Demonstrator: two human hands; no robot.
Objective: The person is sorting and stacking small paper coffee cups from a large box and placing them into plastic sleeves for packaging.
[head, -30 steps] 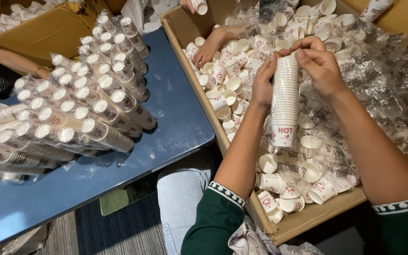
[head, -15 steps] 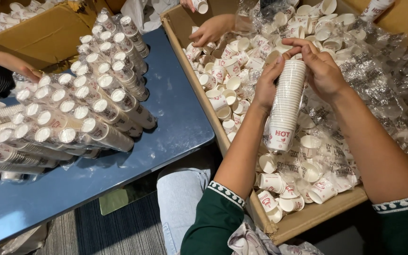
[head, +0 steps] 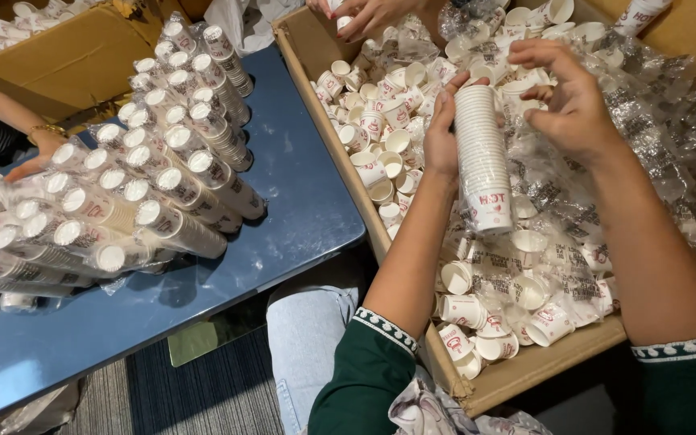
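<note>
My left hand (head: pixel 443 133) grips a tall stack of nested white paper cups (head: pixel 482 161) with red print, held bottom-down over a big cardboard box (head: pixel 525 372). My right hand (head: pixel 567 97) hovers at the top of the stack, fingers curled, touching or nearly touching the uppermost cup. Loose paper cups (head: pixel 380 153) and crumpled clear plastic wrappers (head: pixel 654 129) fill the box under both hands.
A pile of wrapped cup stacks (head: pixel 147 185) lies on the blue table (head: pixel 300 185) to the left. Another person's hand (head: pixel 30 165) rests at the pile's left edge. A third hand (head: pixel 372 14) reaches into the box's far end. A second cardboard box (head: pixel 66 56) stands behind.
The cup stack has tilted more upright and shifted slightly. My right hand has come off the top rim a little. The other person's hand in the box moved farther away.
</note>
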